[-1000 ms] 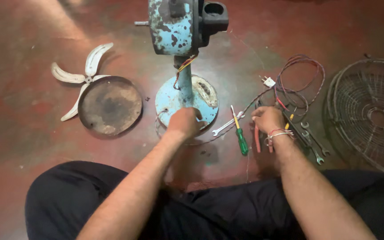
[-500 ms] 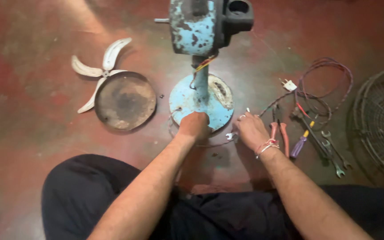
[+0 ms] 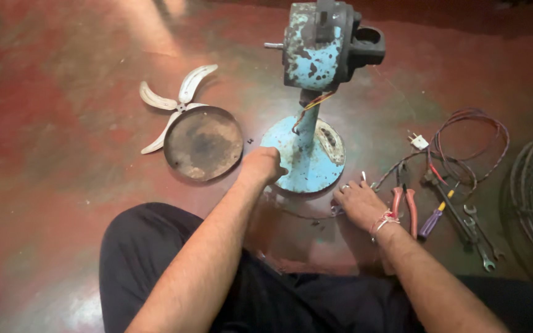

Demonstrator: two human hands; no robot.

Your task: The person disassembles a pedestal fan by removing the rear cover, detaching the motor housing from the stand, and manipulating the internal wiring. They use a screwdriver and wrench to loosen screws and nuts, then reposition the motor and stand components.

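Centre frame: left hand [image 3: 263, 168] grips fan base [image 3: 303, 163] rim, heavy, rigid; right hand [image 3: 358, 202] spread flat on floor [image 3: 63, 123], holding nothing visible.

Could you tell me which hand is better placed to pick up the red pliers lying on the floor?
Right. The right hand rests on the floor just beside the red pliers, while the left hand lies on the fan base, farther away.

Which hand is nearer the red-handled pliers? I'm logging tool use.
Right. The right hand lies flat on the floor just left of the red-handled pliers, almost touching them. The left hand rests at the blue fan base, farther left.
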